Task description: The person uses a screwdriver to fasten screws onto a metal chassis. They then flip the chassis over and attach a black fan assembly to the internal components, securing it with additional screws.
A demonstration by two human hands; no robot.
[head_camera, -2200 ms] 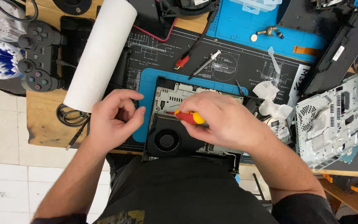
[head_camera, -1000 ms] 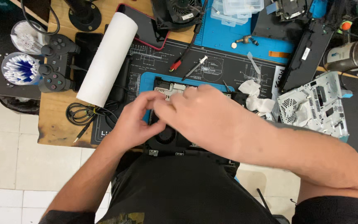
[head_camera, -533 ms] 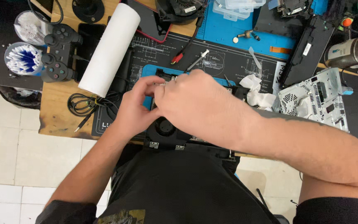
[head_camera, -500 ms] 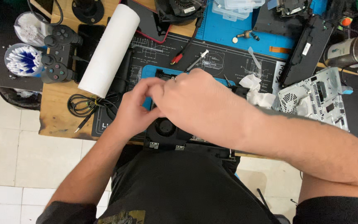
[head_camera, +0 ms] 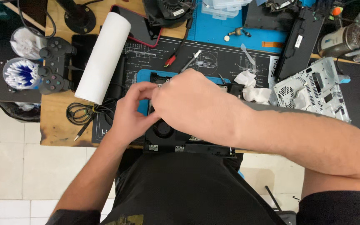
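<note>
I log both hands meeting over the opened black console chassis at the bench's near edge: left hand fingers curled against it, steadying; right hand hides its fingertips, so grip undeterminable.

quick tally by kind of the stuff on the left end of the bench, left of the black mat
white paper roll: 1
black game controller: 1
tubs of cotton swabs: 2, one with blue sticks, one white
coiled black cable: 1
round black stand base: 1
Total: 6
</note>
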